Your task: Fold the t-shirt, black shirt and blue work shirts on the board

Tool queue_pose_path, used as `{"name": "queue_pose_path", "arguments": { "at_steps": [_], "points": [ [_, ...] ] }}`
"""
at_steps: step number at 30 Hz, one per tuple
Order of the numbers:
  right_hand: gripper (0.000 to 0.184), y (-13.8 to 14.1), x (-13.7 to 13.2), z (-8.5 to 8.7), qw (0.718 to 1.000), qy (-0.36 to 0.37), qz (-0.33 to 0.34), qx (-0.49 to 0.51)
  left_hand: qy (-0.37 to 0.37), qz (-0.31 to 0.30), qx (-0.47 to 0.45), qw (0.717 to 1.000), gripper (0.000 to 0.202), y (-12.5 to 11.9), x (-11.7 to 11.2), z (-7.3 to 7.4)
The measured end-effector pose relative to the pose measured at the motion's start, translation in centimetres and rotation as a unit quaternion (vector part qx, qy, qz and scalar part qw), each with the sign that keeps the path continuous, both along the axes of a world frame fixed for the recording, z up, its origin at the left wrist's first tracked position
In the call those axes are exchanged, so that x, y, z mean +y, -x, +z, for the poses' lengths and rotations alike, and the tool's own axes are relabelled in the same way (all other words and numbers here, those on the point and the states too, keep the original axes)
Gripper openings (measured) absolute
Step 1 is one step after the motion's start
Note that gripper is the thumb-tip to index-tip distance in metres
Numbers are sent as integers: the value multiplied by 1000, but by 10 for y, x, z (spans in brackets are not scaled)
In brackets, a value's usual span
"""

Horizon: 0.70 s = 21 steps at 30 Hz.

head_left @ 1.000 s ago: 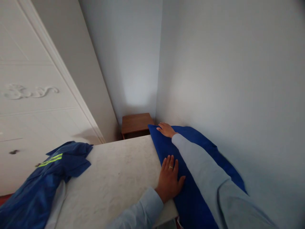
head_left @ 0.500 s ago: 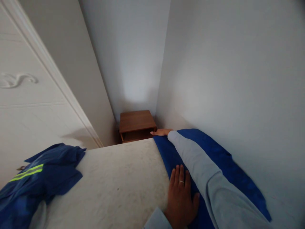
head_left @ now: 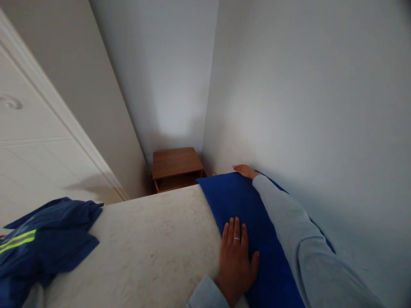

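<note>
A bright blue pillow (head_left: 239, 205) lies along the right side of a bare white mattress (head_left: 150, 244), against the wall. My left hand (head_left: 236, 261), wearing a ring, lies flat and open on the pillow's near left edge where it meets the mattress. My right hand (head_left: 245, 171) reaches across to the pillow's far corner by the wall, its fingers stretched out flat on the fabric. Both arms wear pale grey sleeves.
A dark blue work garment with yellow-green reflective stripes (head_left: 38, 246) is heaped on the mattress's left side. A small brown wooden bedside table (head_left: 175, 167) stands in the corner beyond the mattress. A white panelled wardrobe (head_left: 35, 141) rises at the left.
My right hand has slid from the pillow's far left corner to its far right corner by the wall. My left hand stays flat on the pillow's near edge. The view shifted slightly.
</note>
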State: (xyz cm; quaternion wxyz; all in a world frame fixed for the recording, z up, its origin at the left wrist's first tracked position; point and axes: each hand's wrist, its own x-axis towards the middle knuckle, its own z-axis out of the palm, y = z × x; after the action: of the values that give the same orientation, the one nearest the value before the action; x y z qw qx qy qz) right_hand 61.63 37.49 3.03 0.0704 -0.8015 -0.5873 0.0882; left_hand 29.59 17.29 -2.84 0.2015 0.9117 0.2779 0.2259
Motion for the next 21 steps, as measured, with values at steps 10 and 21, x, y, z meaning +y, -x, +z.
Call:
{"name": "queue_pose_path", "arguments": {
  "at_steps": [10, 21],
  "points": [
    [54, -24, -62, -8, 997, -56, -1, -54, -34, 9, 7, 999, 69, -2, 4, 2],
    [68, -11, -152, -31, 994, -97, 14, -56, -98, 17, 9, 995, 67, -5, 13, 3]
  ]
}}
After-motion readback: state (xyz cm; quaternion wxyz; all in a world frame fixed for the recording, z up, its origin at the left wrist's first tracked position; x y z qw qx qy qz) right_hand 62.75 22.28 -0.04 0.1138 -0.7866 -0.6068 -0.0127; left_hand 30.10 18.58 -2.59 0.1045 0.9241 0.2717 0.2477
